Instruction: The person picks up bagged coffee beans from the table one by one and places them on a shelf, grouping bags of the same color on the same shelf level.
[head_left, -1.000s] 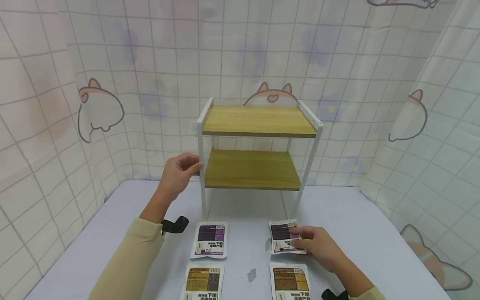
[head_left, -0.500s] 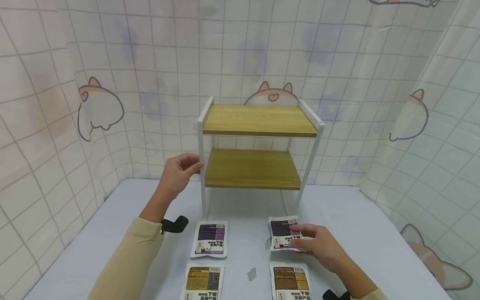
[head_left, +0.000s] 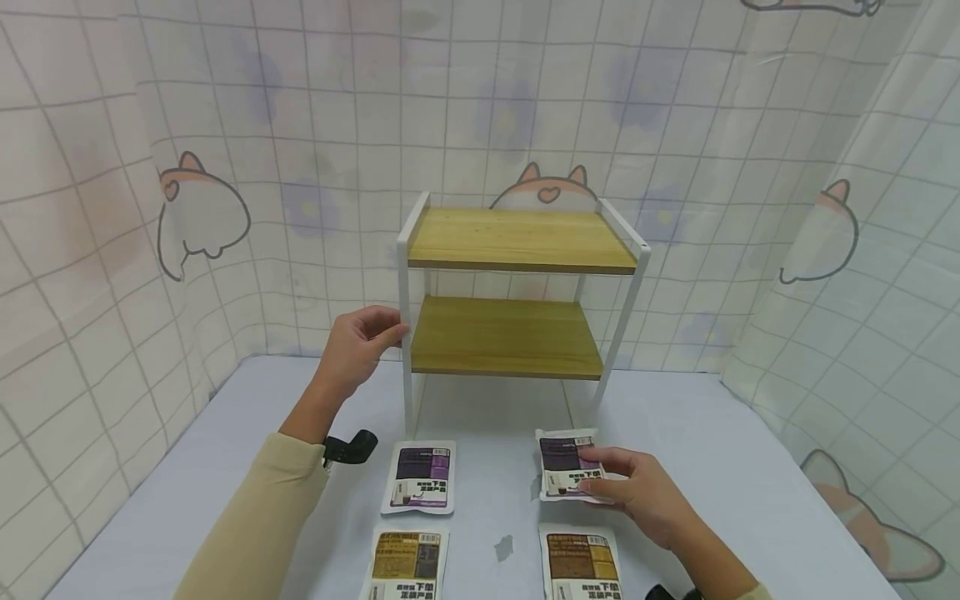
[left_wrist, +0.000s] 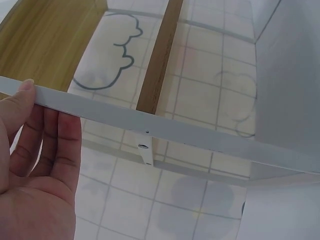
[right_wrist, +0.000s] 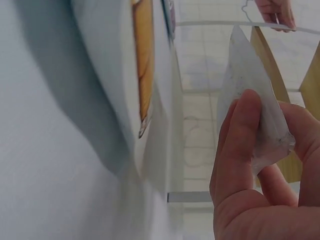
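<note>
My left hand (head_left: 363,346) grips the white front-left upright (left_wrist: 100,107) of a small two-tier shelf rack (head_left: 517,242), thumb on one side and fingers behind it. The rack has two wooden boards in a white frame. On the right, my right hand (head_left: 637,490) pinches a purple-and-white packet (head_left: 562,467) by its right edge, thumb on one face and fingers on the other. In the right wrist view the packet (right_wrist: 252,85) shows its pale side, held up off the table. The packet's right edge is hidden by my fingers in the head view.
A second purple packet (head_left: 422,477) lies in front of the rack at left. Two brown-and-yellow packets, one at left (head_left: 407,567) and one at right (head_left: 581,567), lie nearer on the white table (head_left: 300,542). A patterned cloth (head_left: 315,100) surrounds the table at back and sides.
My right hand has raised the purple packet slightly and tipped its far edge up. The left hand keeps its grip on the upright, and the rack stays put.
</note>
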